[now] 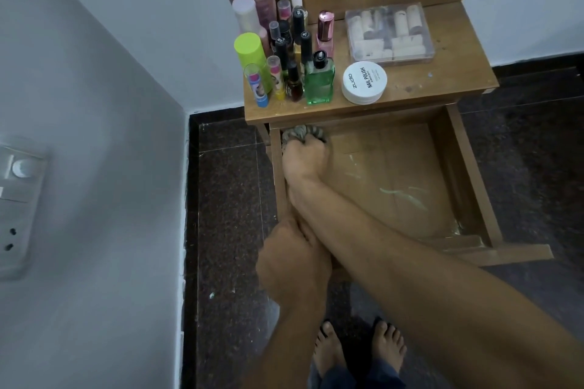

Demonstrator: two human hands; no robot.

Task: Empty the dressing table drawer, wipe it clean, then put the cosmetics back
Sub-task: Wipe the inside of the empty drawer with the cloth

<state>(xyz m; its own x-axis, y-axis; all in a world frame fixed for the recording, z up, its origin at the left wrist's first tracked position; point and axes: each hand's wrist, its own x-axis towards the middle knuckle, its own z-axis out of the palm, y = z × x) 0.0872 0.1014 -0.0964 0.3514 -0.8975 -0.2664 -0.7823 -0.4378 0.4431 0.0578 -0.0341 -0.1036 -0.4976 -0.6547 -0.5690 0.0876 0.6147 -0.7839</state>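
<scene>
In the far-left corner of the open drawer [458, 174], a crumpled grey cloth [301, 132] is bunched under the right hand [303, 161], poking out past the knuckles against the far wall. We see the cosmetics [282, 52] crowded on the dressing table top [448, 79] above, alongside a green bottle [319, 80], a white nail polish tub [364, 82] and a clear box [390, 33]. Pale streaks [401, 194] mark the drawer floor to the right. The right hand's fingers are curled tight round the cloth. The left hand [294, 257] sits at the drawer's near-left wall, fingers partly hidden beneath the right forearm. We cannot tell whether they grip.
</scene>
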